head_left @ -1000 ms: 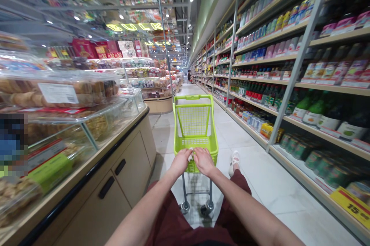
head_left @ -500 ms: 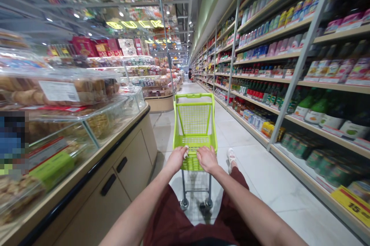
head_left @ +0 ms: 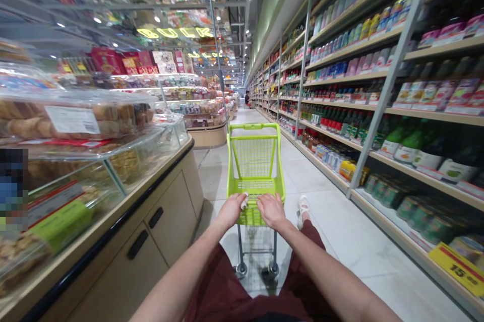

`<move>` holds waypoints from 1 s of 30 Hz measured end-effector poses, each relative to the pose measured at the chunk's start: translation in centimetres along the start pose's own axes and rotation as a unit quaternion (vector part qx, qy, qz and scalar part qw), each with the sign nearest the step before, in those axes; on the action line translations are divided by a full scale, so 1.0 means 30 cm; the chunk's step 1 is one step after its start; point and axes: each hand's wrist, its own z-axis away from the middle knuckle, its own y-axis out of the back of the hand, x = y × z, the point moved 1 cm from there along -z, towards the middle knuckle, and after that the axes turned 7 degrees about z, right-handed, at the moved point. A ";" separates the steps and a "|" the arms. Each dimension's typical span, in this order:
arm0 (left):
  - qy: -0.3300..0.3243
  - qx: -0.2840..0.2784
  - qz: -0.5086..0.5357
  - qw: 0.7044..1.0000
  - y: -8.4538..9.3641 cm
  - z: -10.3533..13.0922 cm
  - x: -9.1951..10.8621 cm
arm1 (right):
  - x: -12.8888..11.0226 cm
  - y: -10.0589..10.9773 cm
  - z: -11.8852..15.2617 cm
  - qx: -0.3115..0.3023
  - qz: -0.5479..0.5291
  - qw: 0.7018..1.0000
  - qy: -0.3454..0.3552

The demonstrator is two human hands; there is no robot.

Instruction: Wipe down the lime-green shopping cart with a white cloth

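Observation:
A lime-green shopping cart (head_left: 254,155) on grey legs with wheels stands straight in front of me, and no goods show inside its basket. My left hand (head_left: 231,209) is closed at the left of the cart's near edge, with a small crumpled white tissue (head_left: 245,200) by its thumb and fingers. At the right of the same edge, my right hand (head_left: 270,209) has its fingers curled over the cart's handle. The handle itself is mostly covered by both hands.
Shelves (head_left: 351,145) of bottles and cans line the right side. On the left stands a wooden counter (head_left: 151,241) with packed baked goods (head_left: 75,115). A tiled floor (head_left: 321,241) runs ahead between them. Far down the aisle a person (head_left: 247,99) is low beside the shelves.
The view has shifted very slightly, with shelves and counter sliding a little to the left. Both hands keep their places on the cart.

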 end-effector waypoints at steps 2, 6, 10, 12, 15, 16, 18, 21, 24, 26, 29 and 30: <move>0.007 0.004 0.004 1.000 -0.001 -0.005 0.011 | -0.004 -0.001 -0.002 -0.003 -0.001 1.000 -0.006; -0.031 -0.014 0.007 0.999 -0.036 -0.031 0.073 | -0.006 -0.001 -0.007 -0.002 -0.012 1.000 -0.020; -0.055 -0.009 -0.008 0.998 -0.060 -0.040 0.110 | 0.007 -0.001 -0.007 0.001 -0.023 1.000 -0.009; -0.054 -0.010 -0.019 0.998 -0.049 -0.030 0.094 | 0.017 0.000 -0.008 -0.004 -0.017 1.000 -0.012; -0.026 -0.010 -0.037 0.999 -0.010 -0.005 0.042 | 0.029 0.005 -0.013 -0.011 -0.006 1.000 -0.027; -0.015 -0.008 -0.041 0.999 0.003 0.003 0.024 | 0.032 0.008 -0.014 -0.012 -0.004 0.999 -0.032; 0.001 -0.004 -0.043 0.999 0.024 0.014 -0.001 | 0.034 0.013 -0.018 -0.015 -0.002 0.999 -0.036; 0.006 0.009 -0.040 0.999 0.029 0.017 -0.004 | 0.030 0.019 -0.024 -0.027 0.000 0.999 -0.041; -0.003 0.010 -0.042 0.999 0.013 0.007 0.023 | 0.022 0.023 -0.028 -0.033 -0.001 0.998 -0.048; -0.008 0.002 -0.043 0.999 0.003 0.000 0.041 | 0.017 0.023 -0.029 -0.030 0.000 0.998 -0.047; -0.009 -0.002 -0.043 0.999 -0.004 -0.005 0.051 | 0.014 0.021 -0.026 -0.022 0.006 0.999 -0.044; -0.010 -0.001 -0.042 0.999 -0.004 -0.006 0.050 | 0.013 0.020 -0.025 -0.020 0.007 0.999 -0.043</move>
